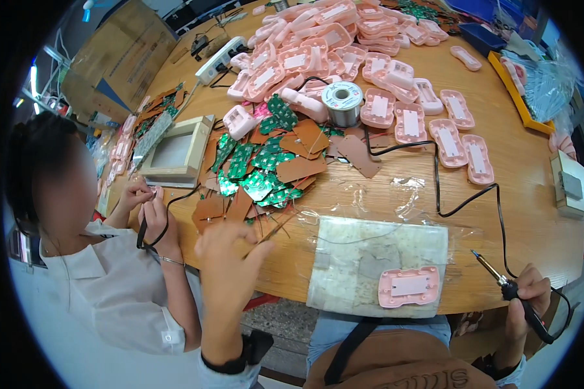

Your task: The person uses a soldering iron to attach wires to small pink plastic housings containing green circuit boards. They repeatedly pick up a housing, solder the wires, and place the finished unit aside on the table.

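My right hand (pixel 531 299) grips a soldering iron (pixel 516 295) by its black handle, its tip pointing up and left beyond the mat. My left hand (pixel 227 266) is raised at the near edge of a pile of green and brown circuit boards (pixel 259 168). Blur softens its fingers; a thin brown piece (pixel 278 228) sticks out at the thumb and fingertip, its kind unclear. A pink plastic shell (pixel 408 286) with a pale rectangular panel lies on a worn whitish mat (pixel 344 259) in front of me, touched by neither hand.
A solder wire spool (pixel 342 104) stands beside a heap of pink shells (pixel 305 52). The iron's black cord (pixel 438 188) winds over the table. At left a co-worker (pixel 110 259) handles a small piece near a wooden frame (pixel 175 152). A yellow-edged tray (pixel 519 97) sits far right.
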The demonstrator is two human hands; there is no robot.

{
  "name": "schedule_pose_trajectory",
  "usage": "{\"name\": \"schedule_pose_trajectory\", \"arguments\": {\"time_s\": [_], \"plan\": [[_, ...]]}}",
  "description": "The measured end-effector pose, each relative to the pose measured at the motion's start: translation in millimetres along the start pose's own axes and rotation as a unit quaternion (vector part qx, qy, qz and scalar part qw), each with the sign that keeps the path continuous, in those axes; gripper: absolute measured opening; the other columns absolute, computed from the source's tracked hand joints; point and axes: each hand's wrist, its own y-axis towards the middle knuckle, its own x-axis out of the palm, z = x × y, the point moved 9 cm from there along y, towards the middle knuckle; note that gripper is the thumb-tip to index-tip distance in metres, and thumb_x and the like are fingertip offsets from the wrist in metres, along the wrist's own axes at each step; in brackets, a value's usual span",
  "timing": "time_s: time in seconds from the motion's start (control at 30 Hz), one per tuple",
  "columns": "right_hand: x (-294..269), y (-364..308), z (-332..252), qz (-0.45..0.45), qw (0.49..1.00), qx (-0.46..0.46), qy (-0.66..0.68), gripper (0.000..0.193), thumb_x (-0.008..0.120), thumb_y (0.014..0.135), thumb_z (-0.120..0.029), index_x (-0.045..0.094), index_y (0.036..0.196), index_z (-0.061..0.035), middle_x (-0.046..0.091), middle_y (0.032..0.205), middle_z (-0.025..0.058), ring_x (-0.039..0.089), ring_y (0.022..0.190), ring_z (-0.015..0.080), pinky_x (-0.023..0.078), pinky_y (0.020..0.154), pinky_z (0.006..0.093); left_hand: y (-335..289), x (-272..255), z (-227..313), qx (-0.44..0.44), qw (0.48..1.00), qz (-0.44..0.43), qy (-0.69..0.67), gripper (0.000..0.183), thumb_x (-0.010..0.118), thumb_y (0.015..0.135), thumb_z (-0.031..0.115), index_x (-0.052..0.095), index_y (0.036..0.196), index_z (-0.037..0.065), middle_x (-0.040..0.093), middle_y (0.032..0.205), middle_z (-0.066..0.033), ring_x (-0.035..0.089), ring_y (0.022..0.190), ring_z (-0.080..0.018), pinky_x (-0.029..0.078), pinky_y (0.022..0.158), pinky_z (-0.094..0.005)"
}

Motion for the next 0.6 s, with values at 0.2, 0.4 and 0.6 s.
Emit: {"name": "schedule_pose_trajectory", "arguments": {"time_s": [0.2, 0.4, 0.6], "plan": [[5.7, 5.7, -0.6, 0.102, 0.970, 0.073, 0.208, 0.050, 0.062, 0.087, -0.042, 0.050, 0.113, -0.0018, 0.059, 0.077, 0.0147, 0.056, 0.058, 0.0171, 0.045, 0.048, 0.0241, -57.7, 37.1, 67.4, -0.075, 0.876, -0.225, -0.420, 0.022, 0.081, 0.074, 0.009, 0.061, 0.080, 0.003, 0.063, 0.078, -0.0002, 0.057, 0.073, -0.0057, 0.043, 0.064, -0.0209], [58.8, 37.9, -29.1, -0.072, 0.981, 0.078, 0.160, 0.032, 0.078, 0.075, -0.004, 0.067, 0.105, -0.0019, 0.072, 0.087, 0.0098, 0.057, 0.059, 0.0068, 0.044, 0.053, 0.0195, -79.8, 74.2, 113.8, -0.069, 0.859, -0.271, -0.428, 0.021, 0.080, 0.074, 0.005, 0.061, 0.082, 0.001, 0.064, 0.079, -0.0022, 0.058, 0.076, -0.0069, 0.046, 0.071, -0.0206], [76.2, 54.7, -16.6, -0.099, 0.950, 0.162, 0.247, 0.031, 0.078, 0.076, -0.001, 0.058, 0.098, -0.0055, 0.068, 0.095, 0.0078, 0.055, 0.064, 0.0044, 0.042, 0.054, 0.0171, -101.9, 87.8, 133.8, -0.078, 0.803, -0.374, -0.458, 0.022, 0.077, 0.072, -0.005, 0.060, 0.083, -0.001, 0.066, 0.081, -0.0076, 0.061, 0.073, -0.0105, 0.050, 0.068, -0.0223]]}}
